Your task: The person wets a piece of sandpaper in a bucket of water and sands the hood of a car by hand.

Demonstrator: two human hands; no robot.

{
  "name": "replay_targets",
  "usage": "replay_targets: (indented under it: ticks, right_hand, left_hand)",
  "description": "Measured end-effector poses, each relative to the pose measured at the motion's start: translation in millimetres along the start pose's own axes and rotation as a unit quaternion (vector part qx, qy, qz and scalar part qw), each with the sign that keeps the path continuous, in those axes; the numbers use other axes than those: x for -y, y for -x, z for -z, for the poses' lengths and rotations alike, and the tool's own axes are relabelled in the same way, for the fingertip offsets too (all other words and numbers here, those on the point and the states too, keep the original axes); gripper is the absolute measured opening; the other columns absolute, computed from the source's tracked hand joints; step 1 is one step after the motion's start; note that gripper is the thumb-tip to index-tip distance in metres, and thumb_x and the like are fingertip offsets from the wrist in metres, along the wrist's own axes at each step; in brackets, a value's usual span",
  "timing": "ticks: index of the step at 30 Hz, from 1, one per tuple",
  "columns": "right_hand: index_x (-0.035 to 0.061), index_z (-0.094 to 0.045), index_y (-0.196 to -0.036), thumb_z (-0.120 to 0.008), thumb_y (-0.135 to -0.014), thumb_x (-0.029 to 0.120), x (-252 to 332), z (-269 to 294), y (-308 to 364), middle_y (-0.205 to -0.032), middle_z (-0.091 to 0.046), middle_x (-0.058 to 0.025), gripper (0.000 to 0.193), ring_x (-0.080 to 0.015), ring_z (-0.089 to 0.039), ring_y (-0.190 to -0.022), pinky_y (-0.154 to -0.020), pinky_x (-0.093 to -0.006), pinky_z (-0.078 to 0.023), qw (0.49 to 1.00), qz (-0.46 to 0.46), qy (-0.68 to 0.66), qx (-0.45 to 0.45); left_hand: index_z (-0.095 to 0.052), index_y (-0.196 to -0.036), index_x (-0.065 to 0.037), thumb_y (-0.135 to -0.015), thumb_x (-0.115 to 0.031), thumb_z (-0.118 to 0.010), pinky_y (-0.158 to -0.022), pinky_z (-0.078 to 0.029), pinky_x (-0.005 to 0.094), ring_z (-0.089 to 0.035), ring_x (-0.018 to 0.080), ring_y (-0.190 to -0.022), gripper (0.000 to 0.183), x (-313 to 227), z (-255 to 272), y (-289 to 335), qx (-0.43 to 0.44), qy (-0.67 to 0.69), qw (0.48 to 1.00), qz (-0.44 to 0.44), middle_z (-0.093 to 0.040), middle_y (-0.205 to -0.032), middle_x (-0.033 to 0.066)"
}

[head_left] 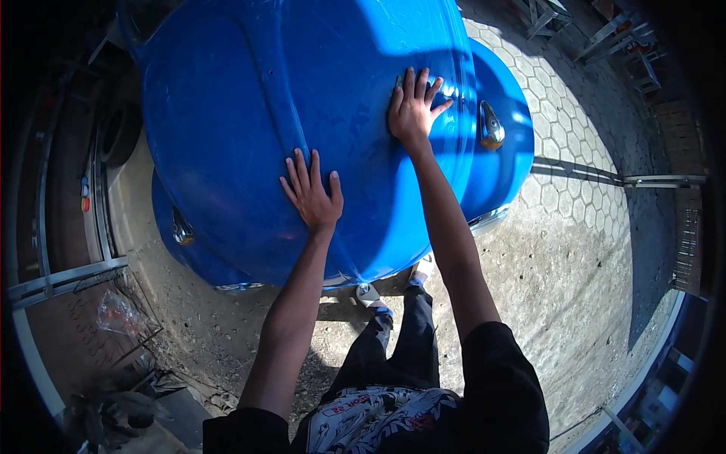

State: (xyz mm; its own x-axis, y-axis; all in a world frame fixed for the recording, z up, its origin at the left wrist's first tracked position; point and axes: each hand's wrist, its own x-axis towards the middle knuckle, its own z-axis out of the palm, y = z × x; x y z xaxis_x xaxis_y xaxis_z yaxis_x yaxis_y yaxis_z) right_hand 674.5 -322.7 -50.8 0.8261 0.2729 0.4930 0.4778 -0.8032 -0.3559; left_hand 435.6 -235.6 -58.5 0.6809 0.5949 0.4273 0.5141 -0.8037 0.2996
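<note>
A glossy blue car hood (219, 129), rounded with a raised ridge down its middle, fills the upper part of the view. My left hand (314, 189) lies flat on it just right of the ridge, fingers stretched out and thumb apart. Farther forward and to the right, my right hand (414, 110) rests flat with fingers spread. By its index finger is a small greyish mark or piece (398, 81), too small to name. Neither hand grips anything. Chrome-trimmed lamps sit on the blue fenders, one at right (491, 127) and another at left (181, 227).
My shoes (368, 295) stand on gritty ground close to the car's front. Hexagonal paving (563, 113) lies to the right. A tire (121, 134) leans at the left by a metal frame (68, 280). Clear plastic (121, 314) and clutter lie at lower left.
</note>
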Motion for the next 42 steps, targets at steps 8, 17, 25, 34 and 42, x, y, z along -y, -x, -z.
replay_targets:
  ticks: [8, 17, 25, 34, 42]
  right_hand:
    - [0.0127, -0.032, -0.150, -0.032, -0.102, 0.034, 16.7, 24.6, 99.7, -0.159, -0.018, -0.0153, 0.053, -0.0465, -0.005, -0.146, -0.102, -0.0775, 0.003, 0.998, -0.010, -0.007, 0.060]
    - [0.0133, -0.033, -0.150, -0.035, -0.101, 0.034, 19.1, 53.6, 232.6, -0.160, -0.014, -0.0153, 0.054, -0.0480, -0.004, -0.145, -0.103, -0.0762, 0.005, 0.988, -0.093, -0.035, 0.119]
    - [0.0180, -0.030, -0.152, -0.032, -0.101, 0.038, -49.6, 46.8, 202.6, -0.162, -0.012, -0.0077, 0.054, -0.0456, 0.005, -0.146, -0.101, -0.0754, 0.014, 0.990, -0.080, -0.002, 0.119]
    - [0.0154, -0.016, -0.155, -0.024, -0.104, 0.034, -220.3, 34.8, 175.8, -0.163, -0.004, -0.0094, 0.055, -0.0456, 0.005, -0.146, -0.106, -0.0745, -0.003, 0.979, -0.138, -0.035, 0.144]
    - [0.0017, -0.009, -0.154, -0.034, -0.103, 0.034, -103.8, 37.8, 226.4, -0.160, 0.000, -0.0225, 0.065, -0.0454, 0.005, -0.146, -0.112, -0.0656, 0.001, 0.966, -0.207, -0.115, 0.106]
  left_hand:
    - [-0.047, -0.143, -0.016, -0.099, -0.045, -0.040, -0.117, -0.011, 0.0552, -0.025, 0.0316, -0.145, 0.054, 9.2, -2.0, 1.3, -0.010, 0.006, 1.000, -0.003, -0.032, -0.155, 0.0108]
    - [-0.047, -0.144, -0.014, -0.099, -0.044, -0.040, -0.116, -0.012, 0.0560, -0.024, 0.0320, -0.145, 0.054, 0.2, -3.5, 0.7, -0.010, -0.004, 1.000, -0.018, -0.031, -0.156, 0.0109]
    - [-0.045, -0.145, -0.013, -0.099, -0.044, -0.040, -0.116, -0.011, 0.0571, -0.022, 0.0343, -0.146, 0.056, 10.0, -2.4, -2.9, -0.015, -0.013, 0.999, -0.041, -0.029, -0.157, 0.0123]
    - [-0.042, -0.147, -0.015, -0.099, -0.046, -0.040, -0.116, -0.011, 0.0580, -0.020, 0.0332, -0.146, 0.057, -8.7, -11.0, 2.8, -0.017, -0.004, 0.999, -0.043, -0.026, -0.158, 0.0107]
    - [-0.042, -0.147, -0.015, -0.101, -0.047, -0.038, -0.115, -0.014, 0.0582, -0.022, 0.0325, -0.146, 0.056, 8.8, -6.6, -1.8, -0.031, -0.041, 0.998, -0.048, -0.027, -0.158, 0.0108]
